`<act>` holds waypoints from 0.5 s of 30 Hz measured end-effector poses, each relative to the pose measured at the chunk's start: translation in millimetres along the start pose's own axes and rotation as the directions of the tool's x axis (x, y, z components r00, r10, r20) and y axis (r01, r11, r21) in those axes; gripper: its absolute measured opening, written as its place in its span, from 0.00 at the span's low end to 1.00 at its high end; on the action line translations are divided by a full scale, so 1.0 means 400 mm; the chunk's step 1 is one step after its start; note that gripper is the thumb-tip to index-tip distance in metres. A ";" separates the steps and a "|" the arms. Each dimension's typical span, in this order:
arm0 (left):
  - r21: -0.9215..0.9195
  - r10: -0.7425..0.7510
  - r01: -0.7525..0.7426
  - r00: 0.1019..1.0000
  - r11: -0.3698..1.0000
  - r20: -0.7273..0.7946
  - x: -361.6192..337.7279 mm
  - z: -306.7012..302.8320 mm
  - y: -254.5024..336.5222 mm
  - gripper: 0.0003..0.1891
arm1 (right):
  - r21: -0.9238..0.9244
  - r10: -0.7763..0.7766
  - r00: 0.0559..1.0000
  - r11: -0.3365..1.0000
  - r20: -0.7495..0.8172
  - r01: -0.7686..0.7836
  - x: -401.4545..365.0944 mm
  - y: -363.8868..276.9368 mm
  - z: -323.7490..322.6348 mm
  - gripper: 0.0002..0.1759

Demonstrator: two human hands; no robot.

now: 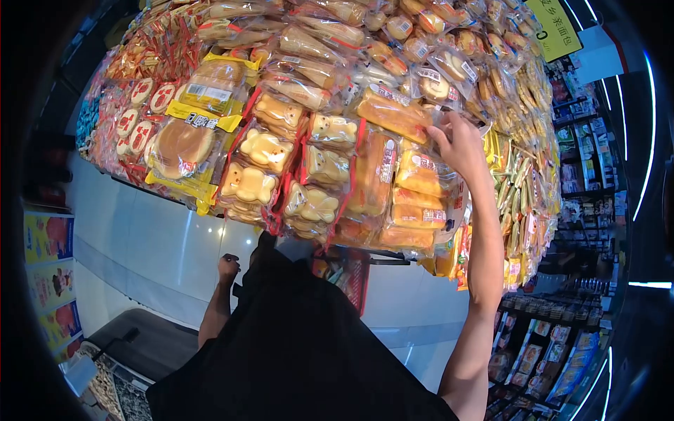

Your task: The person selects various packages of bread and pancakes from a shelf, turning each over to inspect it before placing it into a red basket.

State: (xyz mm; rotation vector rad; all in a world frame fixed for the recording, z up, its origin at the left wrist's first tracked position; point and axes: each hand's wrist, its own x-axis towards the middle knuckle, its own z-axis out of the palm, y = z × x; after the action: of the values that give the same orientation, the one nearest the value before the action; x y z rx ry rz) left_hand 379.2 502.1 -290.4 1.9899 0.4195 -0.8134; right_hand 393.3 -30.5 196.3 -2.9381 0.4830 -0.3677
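Note:
My right hand (456, 140) reaches over the bread display, its thumb and fingers closed at the right end of a long bread in clear wrapping (393, 116). That pack lies slantwise on top of other wrapped long breads (419, 175). Down at my side, well below the display, hangs my left hand (228, 266) with its fingers curled; I see nothing in it. Bear-shaped breads (265, 151) in red-edged packs stand in rows left of the long breads. Farther left are round cakes (184, 147) in yellow-trimmed bags.
Cone-shaped wrapped pastries (309, 67) and small buns fill the back. A yellow-green price sign (554, 28) rises at the upper right. A red basket (357, 284) is below the display's front edge. Stocked shelves (540, 358) line the right; a dark bin-like box (151, 344) is lower left.

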 end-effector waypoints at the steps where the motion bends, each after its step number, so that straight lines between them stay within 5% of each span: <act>1: 0.031 -0.023 0.023 1.000 0.999 -0.004 -0.007 -0.001 -0.005 0.10 | 0.002 0.007 1.000 1.000 -0.003 -0.007 -0.004 -0.005 -0.005 0.18; 4: 0.057 -0.055 0.055 0.998 0.997 -0.003 -0.018 -0.012 -0.026 0.10 | -0.038 0.205 0.961 0.979 0.183 -0.201 -0.017 -0.010 -0.001 0.21; 8: 0.083 -0.071 0.070 0.997 0.994 0.007 -0.012 -0.027 -0.054 0.06 | 0.014 0.074 0.979 0.997 0.191 -0.078 -0.014 0.034 0.047 0.21; 11: 0.017 -0.090 0.090 0.996 0.996 0.024 0.001 -0.029 -0.062 0.08 | 0.440 0.169 0.963 0.863 0.209 -0.247 -0.014 0.049 0.054 0.17; 14: 0.007 -0.078 0.078 0.996 0.997 0.044 -0.008 -0.037 -0.036 0.09 | 0.477 0.033 0.963 0.863 0.269 -0.163 -0.033 0.041 0.022 0.12; 15: -0.011 -0.060 0.061 0.997 0.998 0.048 -0.005 -0.038 -0.033 0.10 | 0.425 0.052 0.911 0.872 0.410 -0.241 -0.041 0.048 0.009 0.15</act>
State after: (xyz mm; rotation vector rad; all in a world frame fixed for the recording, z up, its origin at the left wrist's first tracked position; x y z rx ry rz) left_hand 376.0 521.9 -291.9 1.9507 0.4578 -0.8927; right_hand 373.6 -42.8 186.1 -2.3914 0.4788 0.1119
